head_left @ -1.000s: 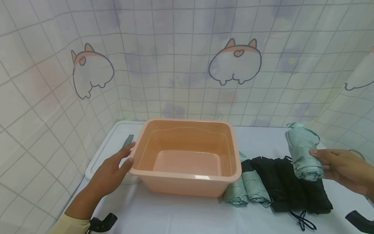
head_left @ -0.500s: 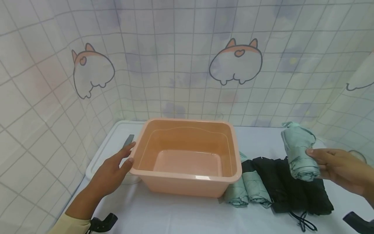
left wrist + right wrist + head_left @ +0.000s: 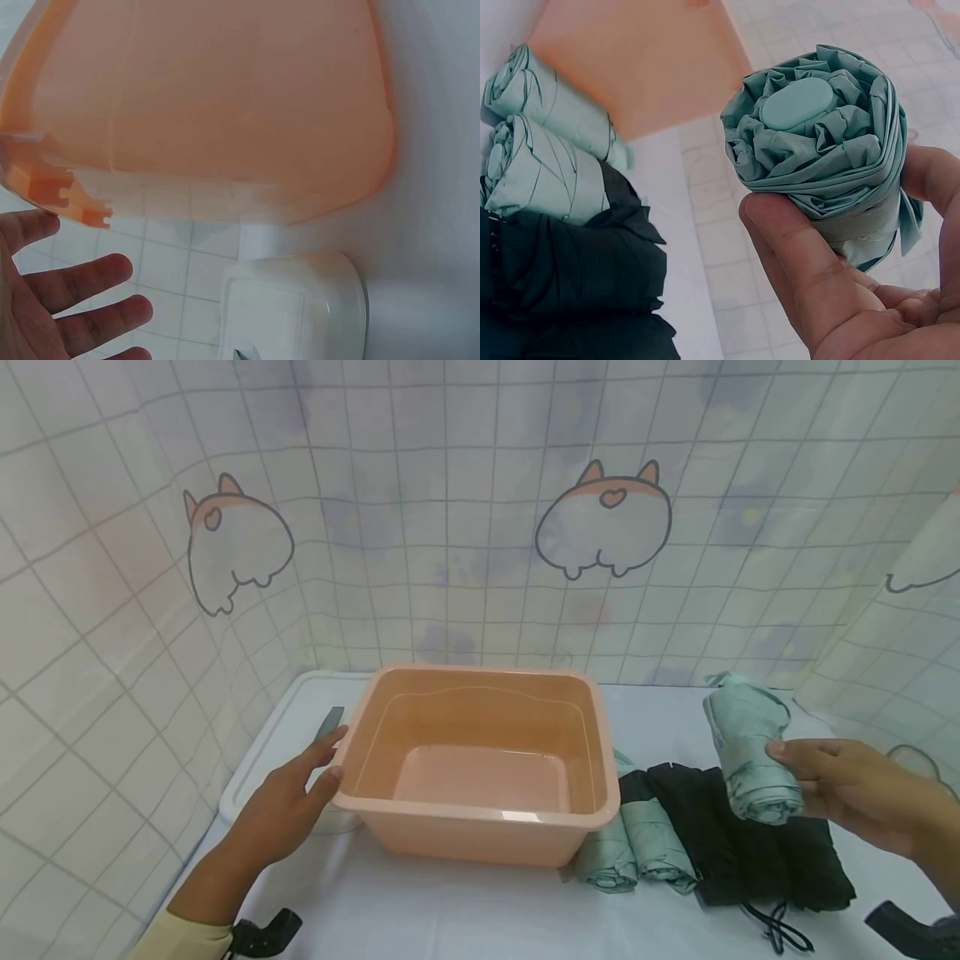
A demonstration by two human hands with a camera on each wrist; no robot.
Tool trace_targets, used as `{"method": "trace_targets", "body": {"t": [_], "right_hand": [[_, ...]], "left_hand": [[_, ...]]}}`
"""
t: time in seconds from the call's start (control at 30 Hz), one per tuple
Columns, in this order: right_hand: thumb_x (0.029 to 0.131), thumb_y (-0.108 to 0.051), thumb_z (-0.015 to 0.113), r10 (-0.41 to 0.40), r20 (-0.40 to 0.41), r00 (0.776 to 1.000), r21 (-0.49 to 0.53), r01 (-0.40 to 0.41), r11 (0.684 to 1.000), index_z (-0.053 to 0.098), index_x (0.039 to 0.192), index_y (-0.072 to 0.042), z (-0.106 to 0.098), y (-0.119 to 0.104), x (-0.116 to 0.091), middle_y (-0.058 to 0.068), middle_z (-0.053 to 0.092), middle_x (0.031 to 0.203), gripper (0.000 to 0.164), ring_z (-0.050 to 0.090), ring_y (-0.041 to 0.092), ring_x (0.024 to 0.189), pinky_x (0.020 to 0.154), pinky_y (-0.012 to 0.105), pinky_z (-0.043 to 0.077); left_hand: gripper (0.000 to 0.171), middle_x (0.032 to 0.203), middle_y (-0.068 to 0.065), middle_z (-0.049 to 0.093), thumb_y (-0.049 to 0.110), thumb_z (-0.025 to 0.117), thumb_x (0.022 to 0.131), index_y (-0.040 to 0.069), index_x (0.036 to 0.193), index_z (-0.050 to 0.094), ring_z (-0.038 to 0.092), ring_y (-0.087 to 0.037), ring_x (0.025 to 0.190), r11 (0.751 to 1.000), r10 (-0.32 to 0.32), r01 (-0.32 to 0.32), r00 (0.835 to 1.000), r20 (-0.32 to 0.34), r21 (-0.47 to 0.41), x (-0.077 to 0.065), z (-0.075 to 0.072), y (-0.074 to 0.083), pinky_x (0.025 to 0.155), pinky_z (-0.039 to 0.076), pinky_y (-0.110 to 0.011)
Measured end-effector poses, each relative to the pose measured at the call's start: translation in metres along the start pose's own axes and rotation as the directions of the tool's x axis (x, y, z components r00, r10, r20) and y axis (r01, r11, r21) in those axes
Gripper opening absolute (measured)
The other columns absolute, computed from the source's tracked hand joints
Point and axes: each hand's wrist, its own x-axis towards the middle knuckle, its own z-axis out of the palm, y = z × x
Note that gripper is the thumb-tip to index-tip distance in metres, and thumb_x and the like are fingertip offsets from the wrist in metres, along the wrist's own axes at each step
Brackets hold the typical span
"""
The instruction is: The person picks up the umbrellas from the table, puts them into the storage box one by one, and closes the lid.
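My right hand (image 3: 862, 789) pinches a mint-green folded umbrella (image 3: 750, 752) between thumb and fingers, lifted above several black rolled bundles (image 3: 750, 860). Its round end cap (image 3: 798, 103) shows in the right wrist view, ringed by gathered fabric. Two more mint-green folded umbrellas (image 3: 658, 843) lie on the table between the basin and the black bundles. At the left, my left hand (image 3: 277, 810) touches the rim of a peach plastic basin (image 3: 472, 843). Its fingers (image 3: 82, 281) are spread and fairly straight in the left wrist view. The basin holds nothing.
A white tray or lid (image 3: 258, 743) with a grey piece (image 3: 330, 720) on it lies behind the left hand. Black cord loops (image 3: 780, 927) hang from the bundles toward the front. A tiled-pattern curtain (image 3: 465, 527) closes off the back and sides.
The right hand has moved a little to the left with the mint-green umbrella in its grip. Basin and left hand have stayed in place.
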Motion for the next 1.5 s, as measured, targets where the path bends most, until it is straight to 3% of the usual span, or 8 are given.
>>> {"method": "trace_targets", "body": {"t": [0.13, 0.33, 0.6, 0.8, 1.5], "right_hand": [[0.111, -0.047, 0.037, 0.003, 0.010, 1.000, 0.016, -0.003, 1.000, -0.008, 0.151, 0.021, 0.002, -0.002, 0.002, 0.046, 0.014, 0.153, 0.091, 0.033, 0.062, 0.135, 0.103, 0.065, 0.037], [0.111, -0.046, 0.038, -0.016, 0.010, 1.000, 0.026, 0.015, 1.000, -0.004, 0.152, 0.021, 0.005, -0.005, 0.005, 0.043, 0.020, 0.152, 0.089, 0.042, 0.057, 0.131, 0.101, 0.056, 0.041], [0.110, -0.046, 0.039, -0.021, 0.010, 1.000, 0.050, 0.020, 0.999, -0.003, 0.152, 0.020, 0.010, -0.009, 0.005, 0.042, 0.020, 0.153, 0.089, 0.038, 0.058, 0.134, 0.102, 0.054, 0.042], [0.111, -0.045, 0.038, -0.044, 0.001, 0.999, 0.055, 0.044, 0.998, 0.000, 0.153, 0.018, 0.013, -0.012, 0.006, 0.040, 0.026, 0.151, 0.085, 0.051, 0.047, 0.129, 0.099, 0.048, 0.049], [0.111, -0.041, 0.040, -0.106, 0.046, 0.993, 0.150, 0.098, 0.984, 0.009, 0.154, 0.016, 0.020, -0.023, 0.009, 0.034, 0.031, 0.153, 0.077, 0.059, 0.028, 0.122, 0.096, 0.038, 0.055]], "left_hand": [[0.060, 0.147, -0.022, 0.054, 0.050, 0.041, 0.109, 0.030, 0.164, 0.027, 0.049, -0.053, 0.132, 1.000, 0.005, -0.005, 1.000, -0.001, -0.001, 0.000, 0.000, 0.000, 0.091, 0.042, -0.077], [0.060, 0.147, -0.022, 0.054, 0.049, 0.041, 0.109, 0.030, 0.163, 0.028, 0.050, -0.052, 0.131, 1.000, 0.011, -0.011, 1.000, -0.009, -0.007, 0.000, 0.001, -0.004, 0.092, 0.042, -0.076], [0.060, 0.147, -0.021, 0.054, 0.050, 0.041, 0.109, 0.032, 0.164, 0.026, 0.048, -0.053, 0.133, 1.000, 0.006, -0.006, 1.000, -0.005, -0.014, 0.000, 0.004, -0.005, 0.092, 0.041, -0.077], [0.059, 0.146, -0.021, 0.055, 0.050, 0.041, 0.109, 0.033, 0.164, 0.026, 0.049, -0.052, 0.133, 1.000, 0.007, -0.007, 1.000, -0.009, -0.016, 0.000, 0.004, -0.004, 0.093, 0.041, -0.077], [0.060, 0.145, -0.022, 0.055, 0.049, 0.040, 0.109, 0.030, 0.164, 0.026, 0.049, -0.052, 0.132, 1.000, 0.011, -0.012, 1.000, -0.021, -0.004, 0.001, 0.004, -0.002, 0.093, 0.039, -0.078]]}}
